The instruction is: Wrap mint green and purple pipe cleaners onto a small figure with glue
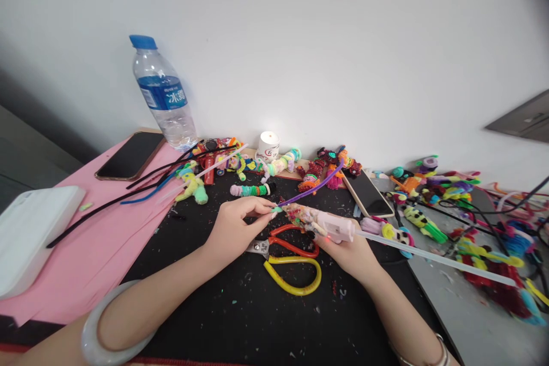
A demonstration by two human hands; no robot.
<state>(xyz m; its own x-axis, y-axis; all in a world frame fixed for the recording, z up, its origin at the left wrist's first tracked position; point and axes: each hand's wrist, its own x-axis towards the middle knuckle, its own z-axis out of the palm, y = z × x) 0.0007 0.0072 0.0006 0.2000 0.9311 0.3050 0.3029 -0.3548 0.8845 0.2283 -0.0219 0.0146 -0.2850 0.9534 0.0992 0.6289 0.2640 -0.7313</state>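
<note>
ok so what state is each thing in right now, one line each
left hand: pinching a small green piece
right hand: gripping the glue gun
glue gun: red light lit, glue stick poking out the back
scissors: lying down, handles spread, blades partly hidden
purple stem: slightly curved
bottle: standing, capped
phone on left: screen dark
phone on right: screen dark

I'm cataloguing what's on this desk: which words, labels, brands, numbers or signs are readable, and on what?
None reads with certainty.
Bottle label: large white characters, too distorted.
Paper cup: dark printing, too blurred.
Scissors: blade marking, too small.
White box: faint marking, too small.
</note>
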